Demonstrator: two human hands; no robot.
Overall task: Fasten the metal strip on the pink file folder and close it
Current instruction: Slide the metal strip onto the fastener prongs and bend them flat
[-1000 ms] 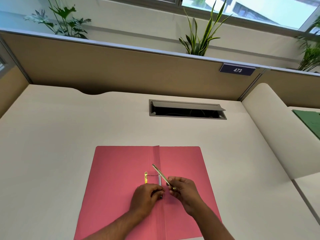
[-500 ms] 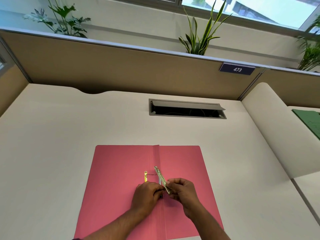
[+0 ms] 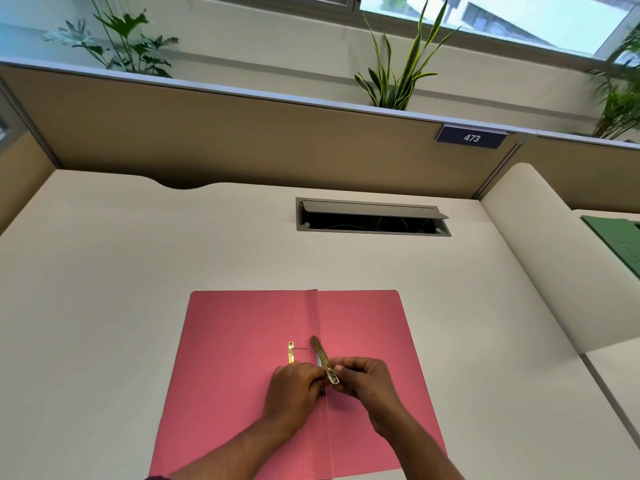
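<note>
Presently catalogued, all places given from the pink file folder (image 3: pixel 242 358):

Item 1. Pink file folder, one. Lies open and flat on the pale desk (image 3: pixel 104 289), spine crease running away from the viewer down its middle. Judged light, thin card: bends readily, creases if forced. Best closed by lifting one cover at its outer edge and swinging it over the spine.

Item 2. Metal strip (image 3: pixel 325 361), one, brass-coloured. Sits just right of the folder's spine, far end raised and angled away, near end between both hands. Judged light, stiff along its length, smooth and apt to slip. Take it by the end, flat faces between finger and thumb.

Item 3. Fastener piece (image 3: pixel 291 352), one, yellow-gold, lying on the folder's left leaf just left of the spine; its lower part is hidden under the left hand. A thin dark wire-like line runs from it toward the spine.

Item 4. Right hand (image 3: pixel 363 375), one. Fingers curled, pinching the near end of the metal strip, over the folder's right leaf.

Item 5. Left hand (image 3: pixel 294 389), one. Fingers bunched together at the spine, touching the strip; whether it grips anything cannot be told.

Item 6. Cable hatch (image 3: pixel 372 216), one, beyond the folder's far edge.

Item 7. Green folder (image 3: pixel 620 244), one, far right of the pink one.
</note>
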